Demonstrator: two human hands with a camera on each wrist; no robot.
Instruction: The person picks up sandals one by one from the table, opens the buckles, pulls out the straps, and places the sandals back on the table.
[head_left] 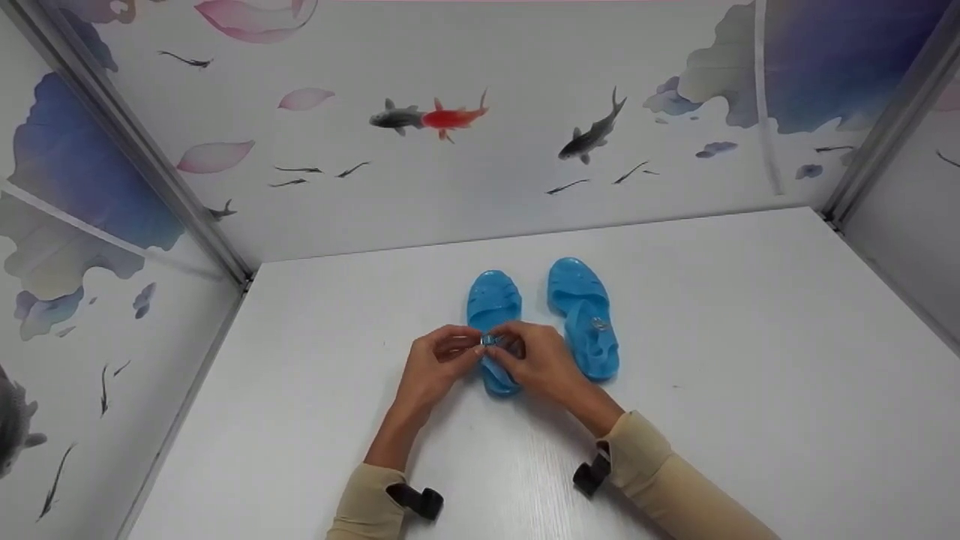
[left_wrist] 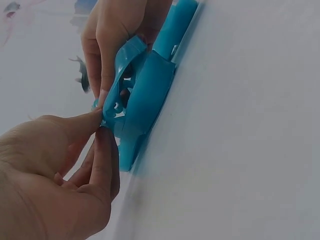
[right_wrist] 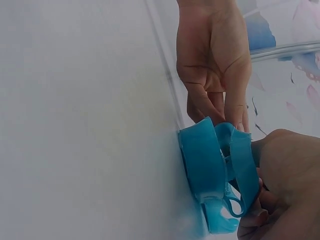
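A pair of blue jelly sandals lies on the white table, toes away from me. Over the left sandal both hands meet at its ankle strap and small silvery buckle. My left hand pinches the buckle end between thumb and fingertips. From the other side, my right hand pinches the strap close by; the right wrist view shows the strap raised in a loop above the sandal. Fingers hide how strap and buckle engage. Beside my right hand, the right sandal lies untouched, with its own buckle visible.
The white table stretches around the sandals. Behind it stands a panel printed with fish and petals, with more panels at the left and right sides. A metal post rises at the back left corner.
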